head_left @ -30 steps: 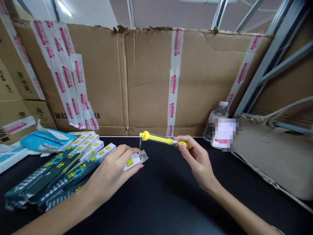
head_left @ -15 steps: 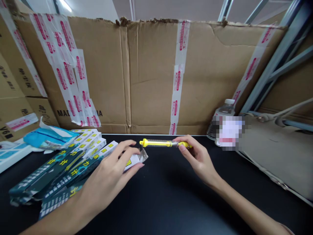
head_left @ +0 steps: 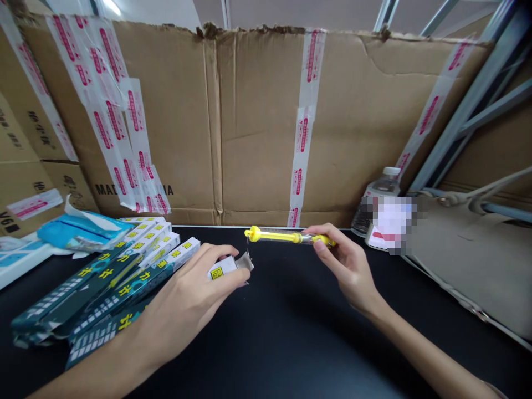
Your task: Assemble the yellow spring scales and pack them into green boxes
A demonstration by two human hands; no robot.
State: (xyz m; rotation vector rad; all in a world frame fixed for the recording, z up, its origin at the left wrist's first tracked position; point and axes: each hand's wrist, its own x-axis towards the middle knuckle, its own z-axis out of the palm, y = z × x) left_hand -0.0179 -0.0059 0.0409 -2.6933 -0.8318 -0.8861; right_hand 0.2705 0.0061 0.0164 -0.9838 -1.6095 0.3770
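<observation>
My left hand (head_left: 195,302) is wrapped round a small white box (head_left: 226,267) with a yellow label, its open end facing right. My right hand (head_left: 347,266) pinches the right end of a yellow and clear tube-shaped tool (head_left: 286,237), held level above the black table (head_left: 291,343). A thin metal hook hangs from the tool's left yellow end, right at the box's open flap. Just left of my left hand lies a row of long dark green boxes (head_left: 103,293) with yellow characters.
A large taped cardboard box (head_left: 257,122) stands upright behind the table. A water bottle (head_left: 376,194) stands at the back right beside a grey metal rack (head_left: 465,105) and a beige bag (head_left: 469,266). A blue plastic packet (head_left: 78,230) and stacked cartons are at the left.
The tool has shifted slightly right and up, and its hook now hangs at the box's opening. My left hand has closed more tightly round the box.
</observation>
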